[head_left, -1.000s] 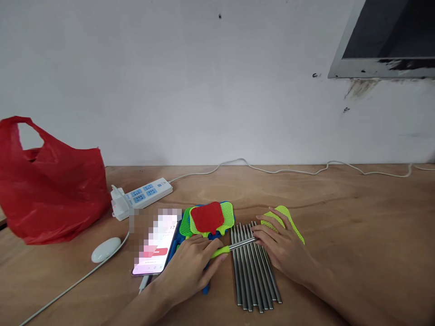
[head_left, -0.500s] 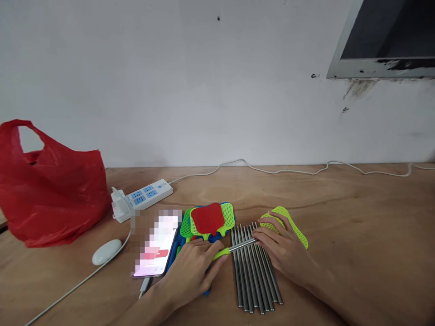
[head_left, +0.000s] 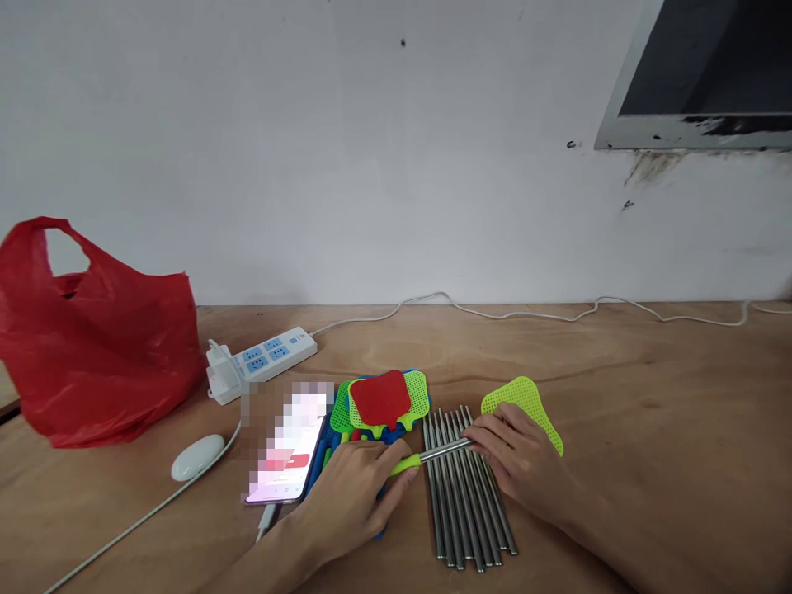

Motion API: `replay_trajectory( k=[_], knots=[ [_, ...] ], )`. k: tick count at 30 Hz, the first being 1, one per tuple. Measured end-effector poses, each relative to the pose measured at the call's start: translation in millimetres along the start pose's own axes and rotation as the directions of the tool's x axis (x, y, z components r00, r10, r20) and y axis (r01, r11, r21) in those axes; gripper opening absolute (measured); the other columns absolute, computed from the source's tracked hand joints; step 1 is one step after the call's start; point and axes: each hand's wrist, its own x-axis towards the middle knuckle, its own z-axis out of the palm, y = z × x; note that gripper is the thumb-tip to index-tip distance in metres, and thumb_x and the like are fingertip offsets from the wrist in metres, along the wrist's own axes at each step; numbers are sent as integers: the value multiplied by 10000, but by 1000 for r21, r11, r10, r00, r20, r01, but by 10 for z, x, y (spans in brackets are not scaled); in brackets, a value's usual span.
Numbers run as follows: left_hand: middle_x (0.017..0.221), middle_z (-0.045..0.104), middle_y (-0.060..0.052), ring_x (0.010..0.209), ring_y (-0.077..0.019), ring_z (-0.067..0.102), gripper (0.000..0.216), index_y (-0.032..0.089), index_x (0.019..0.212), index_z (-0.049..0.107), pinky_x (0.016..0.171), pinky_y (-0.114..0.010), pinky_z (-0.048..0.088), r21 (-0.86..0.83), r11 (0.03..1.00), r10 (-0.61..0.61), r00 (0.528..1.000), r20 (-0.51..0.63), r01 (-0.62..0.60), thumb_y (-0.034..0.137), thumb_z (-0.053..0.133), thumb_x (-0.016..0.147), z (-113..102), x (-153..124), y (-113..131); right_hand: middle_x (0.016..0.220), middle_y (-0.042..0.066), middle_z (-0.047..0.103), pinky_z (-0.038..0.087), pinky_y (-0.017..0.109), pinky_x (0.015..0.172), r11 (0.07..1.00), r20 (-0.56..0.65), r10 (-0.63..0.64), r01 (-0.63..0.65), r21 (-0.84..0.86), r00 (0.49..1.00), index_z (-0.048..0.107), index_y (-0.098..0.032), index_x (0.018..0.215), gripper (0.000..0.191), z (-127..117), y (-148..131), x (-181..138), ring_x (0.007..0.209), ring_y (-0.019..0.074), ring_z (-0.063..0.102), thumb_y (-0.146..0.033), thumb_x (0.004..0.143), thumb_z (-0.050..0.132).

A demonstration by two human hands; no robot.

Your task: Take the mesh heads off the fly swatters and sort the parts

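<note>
In the lower centre of the frame, I see a shiny metal rod (head_left: 444,450) with a lime handle (head_left: 406,464), its long axis slanting gently up rightward between two hands. The left hand (head_left: 354,485) is closed around the handle; the right hand (head_left: 518,452) pinches the far end, near a lime mesh paddle (head_left: 523,396). Both hands' backs face up, wrists toward the bottom edge. Steel tubes (head_left: 469,511) lie beneath.

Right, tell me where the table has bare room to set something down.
Widest: the tabletop right of the right hand, in front of the white cord. A narrower patch lies between that cord and the stacked swatter heads. Crowded: the middle, with phone, left hand and metal rods.
</note>
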Motion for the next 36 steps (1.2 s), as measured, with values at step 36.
replay_trajectory(
  k=[36],
  knots=[
    [738, 716, -64, 580, -310, 689, 282, 184, 981, 557, 484, -334, 427, 316, 942, 42, 973, 225, -114, 295, 321, 1088, -197, 50, 80, 752, 24, 661, 452, 360, 641, 1000, 281, -15, 17, -7, 960, 597, -210, 767, 212, -274, -60, 132, 715, 216, 570, -73, 908, 518]
  ],
)
